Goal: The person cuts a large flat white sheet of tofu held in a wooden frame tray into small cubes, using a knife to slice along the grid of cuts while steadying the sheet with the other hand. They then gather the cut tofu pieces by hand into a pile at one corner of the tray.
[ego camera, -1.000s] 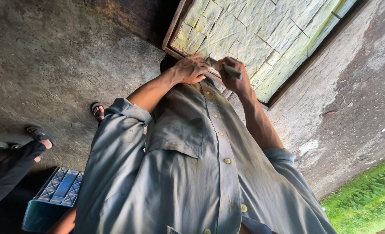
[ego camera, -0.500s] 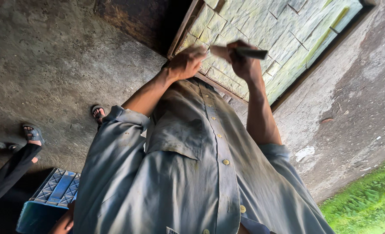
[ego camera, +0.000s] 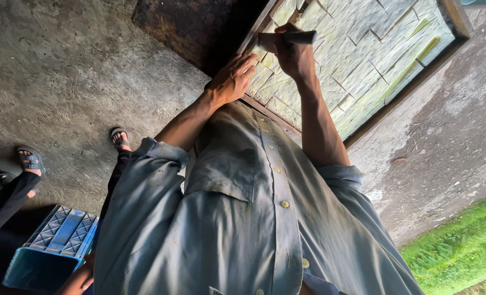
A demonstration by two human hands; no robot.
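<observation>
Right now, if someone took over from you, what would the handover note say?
Left hand: open, fingers spread, resting on the near edge of the wooden frame.
Right hand: raised over the frame, grip closed on a flat-bladed tool.
Things: the frame lies on the concrete floor, packed with pale blocks.
Done: cut lines already run across the blocks that show.
Left: cannot tell from this view which blocks are unworked.
Nearby: another person's sandalled feet and a blue crate off to the left.
</observation>
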